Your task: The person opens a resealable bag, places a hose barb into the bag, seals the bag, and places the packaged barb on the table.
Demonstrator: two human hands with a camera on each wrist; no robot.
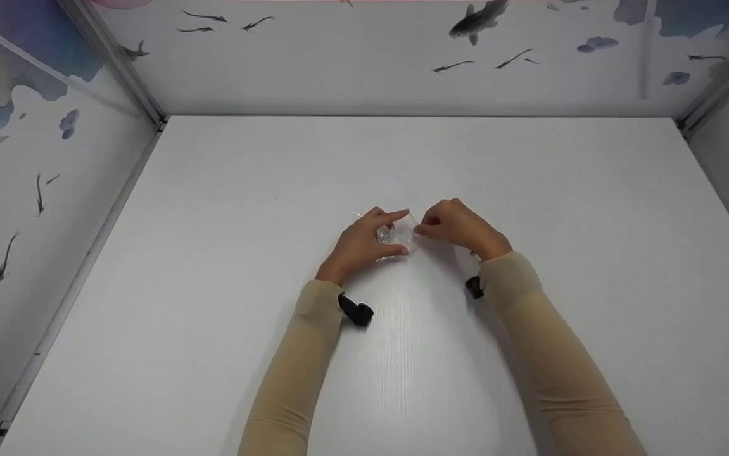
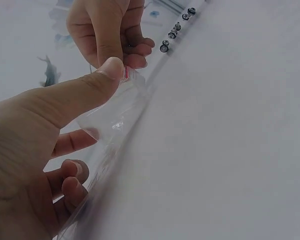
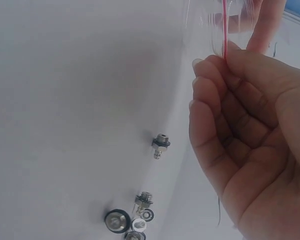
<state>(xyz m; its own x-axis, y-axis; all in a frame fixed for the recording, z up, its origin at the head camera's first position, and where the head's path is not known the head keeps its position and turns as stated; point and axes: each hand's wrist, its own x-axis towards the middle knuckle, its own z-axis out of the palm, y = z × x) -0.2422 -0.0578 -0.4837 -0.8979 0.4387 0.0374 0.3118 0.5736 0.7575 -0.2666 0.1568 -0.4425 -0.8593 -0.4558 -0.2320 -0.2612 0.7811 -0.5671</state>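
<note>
A clear plastic zip bag (image 1: pixel 401 232) with a red line along its closure is between both hands. My left hand (image 1: pixel 361 242) grips the bag from the left, thumb and index finger spread along its edges. In the left wrist view, some fingers show through the clear film (image 2: pixel 115 117). At the bag's right edge, my right hand (image 1: pixel 462 225) pinches the red-lined closure (image 3: pixel 225 30) between thumb and index finger, other fingers curled. Small metal fittings (image 3: pixel 161 142) with dark rings lie on the table near the right hand.
The white table (image 1: pixel 212 285) is bounded by a back panel (image 1: pixel 364 76) and a left panel (image 1: pixel 54 190) printed with fish. Metal framing runs along the corners. A black wrist camera (image 1: pixel 356 311) sits at the left cuff, another device (image 1: pixel 474 287) at the right.
</note>
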